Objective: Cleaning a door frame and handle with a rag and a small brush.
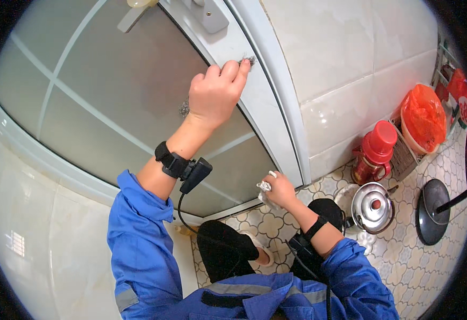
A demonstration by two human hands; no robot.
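My left hand [217, 95] is closed on a grey steel wool pad, its fingertips against the white door frame [263, 109]. A tuft of the steel wool [250, 61] shows past my index finger, and another grey wiry clump shows beside the heel of the hand. Lower down, my right hand [280, 191] grips a crumpled white cloth [264, 190], perhaps tissue, close to the bottom of the door. Frosted glass [132, 69] with pale crossing lines fills the door panel. Above my left hand sits a white lock plate [210, 16].
At the right, a red thermos [375, 152] stands by the tiled wall [345, 101]. Near it are a metal kettle [373, 205], an orange plastic bag [424, 117] in a tub, and a black round base [432, 210]. Patterned tiles [404, 256] cover the floor.
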